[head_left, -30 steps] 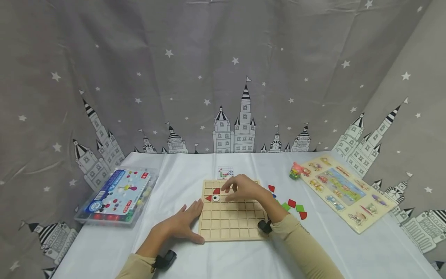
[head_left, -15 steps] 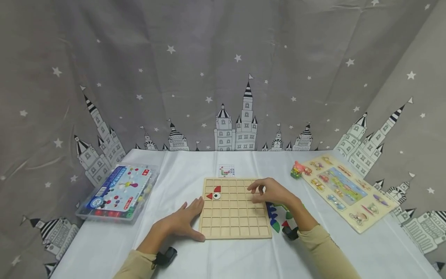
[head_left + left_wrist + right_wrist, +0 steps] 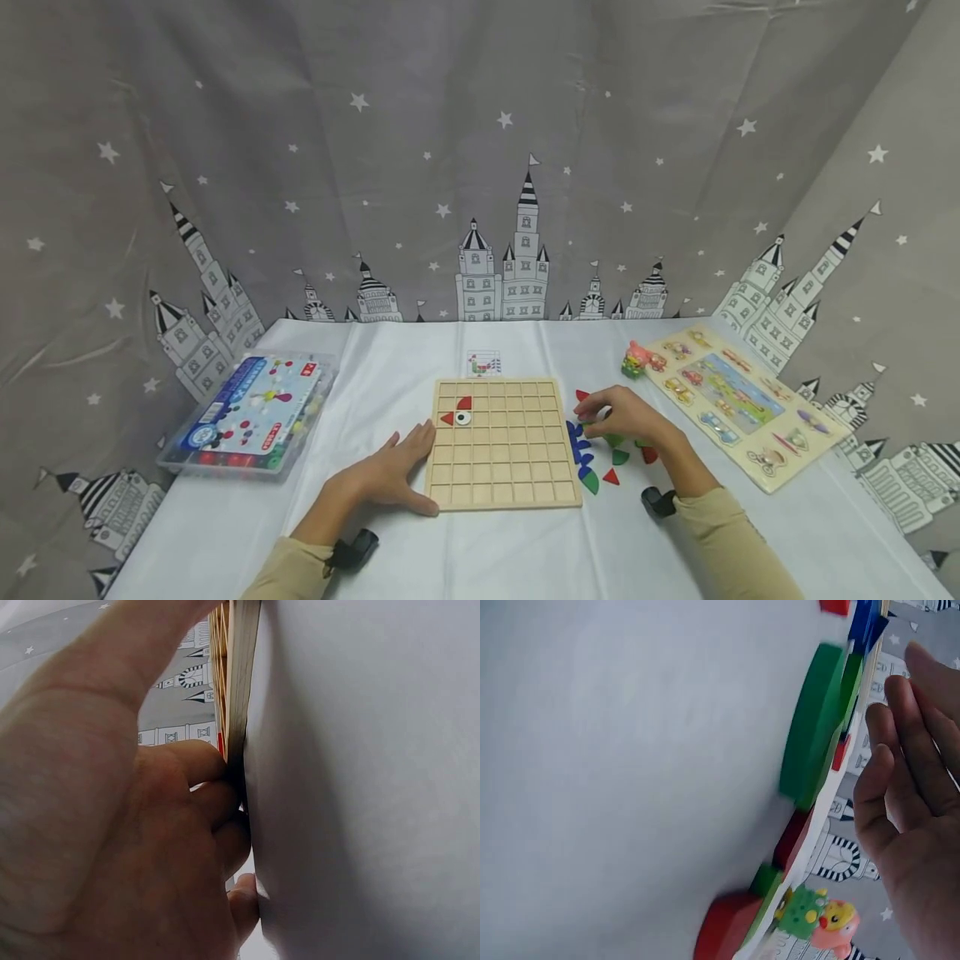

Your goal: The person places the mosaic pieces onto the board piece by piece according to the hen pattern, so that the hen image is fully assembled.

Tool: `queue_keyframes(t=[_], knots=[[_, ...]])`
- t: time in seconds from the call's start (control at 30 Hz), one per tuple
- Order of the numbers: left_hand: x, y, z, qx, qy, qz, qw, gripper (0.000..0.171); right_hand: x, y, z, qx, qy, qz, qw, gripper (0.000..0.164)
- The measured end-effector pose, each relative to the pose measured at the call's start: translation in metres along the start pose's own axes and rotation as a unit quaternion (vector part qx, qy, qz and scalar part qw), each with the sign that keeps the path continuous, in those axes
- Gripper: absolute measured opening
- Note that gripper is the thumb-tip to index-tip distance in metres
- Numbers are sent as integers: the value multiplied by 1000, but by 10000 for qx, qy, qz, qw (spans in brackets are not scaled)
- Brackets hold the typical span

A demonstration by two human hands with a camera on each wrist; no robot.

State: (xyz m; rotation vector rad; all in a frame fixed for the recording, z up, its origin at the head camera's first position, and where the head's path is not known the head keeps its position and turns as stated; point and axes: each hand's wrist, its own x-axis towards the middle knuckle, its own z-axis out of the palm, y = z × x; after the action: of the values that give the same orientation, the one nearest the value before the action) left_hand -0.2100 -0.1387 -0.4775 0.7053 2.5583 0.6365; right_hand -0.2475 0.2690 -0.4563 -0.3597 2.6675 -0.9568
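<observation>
A wooden grid board (image 3: 502, 454) lies on the white cloth. In its upper left cells sit a red quarter-round piece (image 3: 465, 403), a red triangle (image 3: 447, 417) and a white tile with a black dot (image 3: 463, 417). My left hand (image 3: 390, 471) rests at the board's left edge, thumb and fingers touching it. Right of the board, my right hand (image 3: 628, 417) hovers over loose pieces, fingers loosely bent and holding nothing visible. Among these are blue pieces (image 3: 577, 446), a green piece (image 3: 590, 482) and a red triangle (image 3: 611, 477). The right wrist view shows a green piece (image 3: 814, 727) below the fingers.
A small picture card (image 3: 483, 363) lies behind the board. At the left stands a clear plastic box (image 3: 251, 417) with a printed label. A picture puzzle board (image 3: 742, 404) lies at the right, with a small pink and green toy figure (image 3: 635, 359) beside it.
My right hand has moved right, from above the board to over the loose pieces. The left hand stays at the board's edge.
</observation>
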Motion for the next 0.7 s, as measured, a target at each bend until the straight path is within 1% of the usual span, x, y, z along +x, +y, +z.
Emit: queue_keyframes(t=[0.17,0.33,0.43,0.53,0.6,0.7], knots=[[2,0,0,27,-8,-85,10000,124,-1,8,-5,30,-140,-124,9998,34],[-1,3,0,-14,-26,-65,10000,124,-2,16,-2,99,-163,6,9998,37],[-1,3,0,-25,-18,-81,10000,124,-1,22,-1,211,-124,79,9997,39],[0,2,1,-12,1,-132,9999,125,1,26,-1,288,-83,-17,9995,39],[0,2,1,7,8,-154,9999,125,1,28,-1,270,-49,-109,9996,39],[1,2,1,7,-5,-157,9999,124,0,29,0,200,68,-56,9998,36]])
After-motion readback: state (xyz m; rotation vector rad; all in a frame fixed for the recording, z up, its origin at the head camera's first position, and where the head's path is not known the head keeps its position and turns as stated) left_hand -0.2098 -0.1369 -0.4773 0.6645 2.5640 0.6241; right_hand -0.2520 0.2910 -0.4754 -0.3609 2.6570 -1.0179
